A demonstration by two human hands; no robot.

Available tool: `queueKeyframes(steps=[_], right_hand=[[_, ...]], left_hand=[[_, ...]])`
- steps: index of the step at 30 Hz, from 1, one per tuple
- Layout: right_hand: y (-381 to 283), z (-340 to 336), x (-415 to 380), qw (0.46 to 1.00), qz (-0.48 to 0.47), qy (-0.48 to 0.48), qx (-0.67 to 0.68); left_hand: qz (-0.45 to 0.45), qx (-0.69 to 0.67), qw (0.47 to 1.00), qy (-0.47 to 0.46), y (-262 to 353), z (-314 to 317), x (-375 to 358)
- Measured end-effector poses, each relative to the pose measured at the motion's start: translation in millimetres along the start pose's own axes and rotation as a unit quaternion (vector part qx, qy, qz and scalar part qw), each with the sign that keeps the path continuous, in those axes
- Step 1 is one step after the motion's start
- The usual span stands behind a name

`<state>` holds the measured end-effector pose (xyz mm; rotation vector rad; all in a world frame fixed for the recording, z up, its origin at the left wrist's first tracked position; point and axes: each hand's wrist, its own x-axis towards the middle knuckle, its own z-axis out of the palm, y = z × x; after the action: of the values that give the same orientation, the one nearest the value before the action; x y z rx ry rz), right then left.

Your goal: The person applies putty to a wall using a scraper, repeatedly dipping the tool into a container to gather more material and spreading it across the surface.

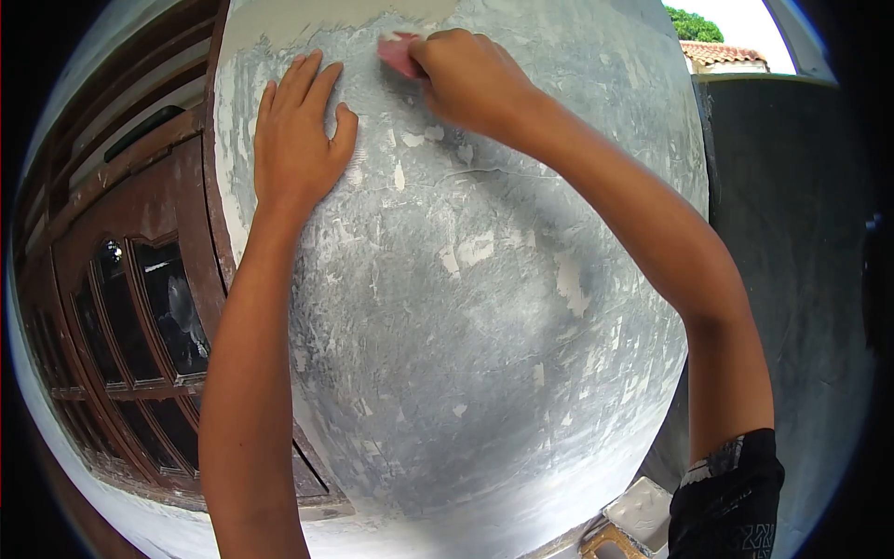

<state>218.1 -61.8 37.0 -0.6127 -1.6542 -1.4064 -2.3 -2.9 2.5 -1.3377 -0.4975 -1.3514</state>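
A grey wall (503,354), bulged by the lens, fills the middle of the frame, its rough coat marked with pale chips, streaks and thin cracks. A dark panel (792,279) stands along the right side, and a brown wooden door (91,224) with glass panes takes up the left. The left hand (303,135), upper left of centre, lies flat against the wall with its fingers slightly spread, holding nothing. The right hand (480,79), top centre, is curled round a pink piece (399,60), well apart from the left. A black sleeve (731,498) and, beside it, a pale block-like object (641,514) sit at lower right.

Smallest is the pink piece itself, against the wall at top centre. It is blurred and mostly covered, so it may be a pad or a folded sheet. I would judge it light, thin and fairly flexible, unlikely to break, and best pinched at its back edge with the fingers clear of the wall.
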Motion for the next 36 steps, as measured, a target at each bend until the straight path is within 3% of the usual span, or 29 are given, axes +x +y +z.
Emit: queueKeyframes(steps=[3,4,6,7,10,12,15,17,19,20,22,26,29,32,34,36], right_hand=[[5.4,-11.7,22.2,0.995,0.048,0.014,0.088],[25.5,-8.0,38.5,0.997,-0.002,0.065,0.048],[48.7,-1.6,66.9,0.984,0.136,0.102,0.048],[63.5,4.6,79.1,0.984,0.135,0.104,0.05],[86.6,30.3,85.7,0.987,0.121,0.092,-0.042],[71.2,39.4,70.9,0.996,0.013,-0.003,-0.083],[9.6,19.0,24.9,0.999,-0.008,0.022,-0.048],[2.3,4.7,33.3,0.998,-0.037,0.039,-0.02],[23.1,4.0,60.8,0.993,0.097,0.052,0.046],[35.1,4.0,68.8,0.988,0.085,0.118,0.042],[63.3,5.7,88.5,0.988,0.131,0.081,-0.025],[72.6,31.1,85.5,0.988,0.125,0.022,-0.086],[30.7,32.8,48.9,0.998,-0.059,0.007,0.022],[9.0,2.8,45.5,1.0,0.009,0.005,0.026],[24.4,-7.0,66.7,0.991,0.125,0.018,0.037],[58.6,6.5,85.7,0.99,0.136,0.033,-0.006]], left_hand=[[-0.004,0.003,1.0,0.0,1.2,0.0,0.0],[-0.004,0.006,1.0,-0.003,1.5,0.1,0.3],[-0.002,0.008,1.0,-0.003,1.4,-0.2,0.2],[-0.002,0.007,1.0,-0.002,1.3,-0.1,0.2],[-0.006,0.003,1.0,-0.001,0.5,0.5,0.5],[-0.005,0.004,1.0,-0.003,0.2,-0.9,0.3],[-0.005,0.0,1.0,-0.002,1.7,-1.2,0.0],[-0.005,-0.003,1.0,-0.001,1.6,-0.1,0.4],[0.002,0.01,1.0,0.001,-0.3,1.0,-0.4],[0.001,0.011,1.0,0.0,-0.7,1.2,-0.5],[-0.002,0.003,1.0,0.002,0.0,0.7,-0.9],[-0.002,0.002,1.0,0.005,-0.1,0.2,-0.8],[-0.003,-0.006,1.0,0.008,0.5,0.2,-0.1],[-0.001,-0.006,1.0,0.011,0.0,1.0,-0.2],[-0.001,0.001,1.0,0.011,0.1,1.7,-0.6],[0.001,0.0,1.0,0.01,0.0,1.9,-0.9]])
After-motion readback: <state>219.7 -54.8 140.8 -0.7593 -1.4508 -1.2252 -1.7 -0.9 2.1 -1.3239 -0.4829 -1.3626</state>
